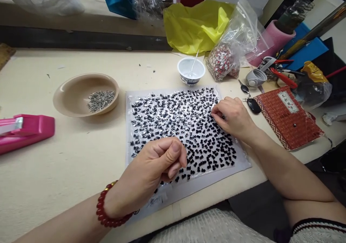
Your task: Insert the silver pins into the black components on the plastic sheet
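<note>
Pinching right hand point(234, 117): fingertips together, contents unclear
Left hand point(159, 160): curled, contents hidden
Small glossy black pieces point(198, 131): likely light, stiff; grip sides

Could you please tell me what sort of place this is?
Probably a worktable for small handicraft or assembly work, though I cannot be certain. A sheet carries many small black pieces, a bowl holds thin metal bits, and a pink tape dispenser lies nearby.
</note>
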### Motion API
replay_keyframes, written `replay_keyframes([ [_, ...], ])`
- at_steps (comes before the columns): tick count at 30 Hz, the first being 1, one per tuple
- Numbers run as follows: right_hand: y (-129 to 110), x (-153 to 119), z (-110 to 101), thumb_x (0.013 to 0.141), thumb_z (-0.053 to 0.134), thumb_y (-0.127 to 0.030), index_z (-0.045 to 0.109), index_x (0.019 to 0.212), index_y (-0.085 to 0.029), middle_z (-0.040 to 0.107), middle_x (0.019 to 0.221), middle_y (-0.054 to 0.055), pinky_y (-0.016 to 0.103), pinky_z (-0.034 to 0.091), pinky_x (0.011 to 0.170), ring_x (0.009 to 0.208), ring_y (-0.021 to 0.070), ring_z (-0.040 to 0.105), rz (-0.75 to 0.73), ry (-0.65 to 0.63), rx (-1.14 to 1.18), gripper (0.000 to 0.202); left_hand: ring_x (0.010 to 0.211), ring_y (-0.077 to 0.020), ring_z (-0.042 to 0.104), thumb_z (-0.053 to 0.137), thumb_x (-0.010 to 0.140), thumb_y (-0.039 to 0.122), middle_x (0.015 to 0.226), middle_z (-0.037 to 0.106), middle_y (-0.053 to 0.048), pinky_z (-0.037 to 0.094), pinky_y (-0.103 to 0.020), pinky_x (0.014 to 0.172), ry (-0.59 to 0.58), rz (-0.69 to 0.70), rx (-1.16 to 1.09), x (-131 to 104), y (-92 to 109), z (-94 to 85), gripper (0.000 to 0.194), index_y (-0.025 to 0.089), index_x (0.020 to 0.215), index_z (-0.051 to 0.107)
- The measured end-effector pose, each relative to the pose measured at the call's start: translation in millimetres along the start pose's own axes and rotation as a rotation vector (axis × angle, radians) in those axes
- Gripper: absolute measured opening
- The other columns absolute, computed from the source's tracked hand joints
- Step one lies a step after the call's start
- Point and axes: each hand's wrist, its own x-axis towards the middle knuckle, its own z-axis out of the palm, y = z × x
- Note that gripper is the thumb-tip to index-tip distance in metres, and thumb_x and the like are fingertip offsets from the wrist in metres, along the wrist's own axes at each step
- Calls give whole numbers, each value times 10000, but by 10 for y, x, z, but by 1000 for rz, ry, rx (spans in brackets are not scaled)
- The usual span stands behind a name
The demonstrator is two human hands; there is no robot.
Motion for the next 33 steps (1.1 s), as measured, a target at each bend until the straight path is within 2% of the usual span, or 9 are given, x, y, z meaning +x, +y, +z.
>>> replay_keyframes([
  [5, -4, 10, 2, 838, 538, -143, 562, 745, -179, 638, 731, 7, 313, 266, 689, 735, 159, 509, 3, -26, -8, 103, 470, -81, 229, 478, 906, 527, 505, 309, 58, 205, -216, 442, -8, 0, -67, -3, -1, 8, 477, 169, 591, 491],
  [9, -12, 14, -2, 843, 526, -144, 563, 748, -179, 646, 736, 12, 310, 257, 687, 724, 155, 509, 7, -28, 5, 107, 492, -92, 190, 394, 956, 469, 565, 323, 51, 210, -228, 459, -16, -52, -137, -1, 39, 38, 434, 182, 634, 443],
  [13, -20, 16, 1, 838, 532, -144, 564, 739, -179, 642, 720, 12, 313, 251, 683, 722, 158, 505, 5, -21, -4, 110, 504, -85, 216, 450, 952, 396, 599, 333, 51, 198, -218, 458, -9, -50, -81, 2, 46, 54, 339, 183, 690, 484],
  [18, 33, 5, 9, 831, 557, -143, 587, 753, -183, 658, 741, 19, 316, 276, 696, 749, 167, 532, 14, -23, 27, 93, 495, -70, 299, 580, 878, 448, 541, 397, 48, 227, -194, 452, -11, -47, 61, -10, 18, 41, 342, 163, 690, 585],
  [22, 3, -20, -85, 841, 627, -218, 625, 824, -186, 655, 736, 19, 321, 334, 706, 755, 170, 557, 19, 45, 94, 36, 481, -71, 303, 546, 892, 464, 513, 402, 50, 236, -189, 443, 4, -42, 102, -12, 27, 59, 358, 157, 728, 631],
  [24, -119, -43, -166, 847, 634, -227, 625, 831, -184, 650, 715, 16, 319, 380, 709, 723, 153, 556, -21, 131, 224, 47, 485, -73, 299, 512, 914, 447, 531, 403, 50, 238, -191, 447, 6, -41, 123, -5, 33, 84, 354, 159, 741, 624],
  [26, -304, -74, -239, 852, 631, -227, 617, 842, -176, 658, 723, 20, 311, 427, 714, 713, 136, 562, -138, 161, 480, 54, 488, -73, 306, 521, 913, 423, 540, 419, 48, 234, -197, 454, -15, -29, 171, 4, 28, 112, 330, 159, 743, 624],
  [29, -567, -123, -287, 868, 620, -260, 610, 877, -146, 659, 737, 40, 309, 461, 718, 714, 127, 571, -313, 55, 854, 115, 505, -79, 350, 572, 886, 391, 538, 465, 36, 242, -204, 465, -35, 6, 248, 15, 3, 138, 322, 156, 668, 607],
  [33, -677, -154, -259, 888, 586, -232, 610, 844, -126, 649, 721, 54, 306, 467, 705, 698, 121, 564, -315, 41, 1019, 116, 501, -85, 365, 589, 872, 387, 537, 486, 27, 230, -212, 444, -35, 3, 282, 20, -28, 147, 339, 155, 626, 607],
])
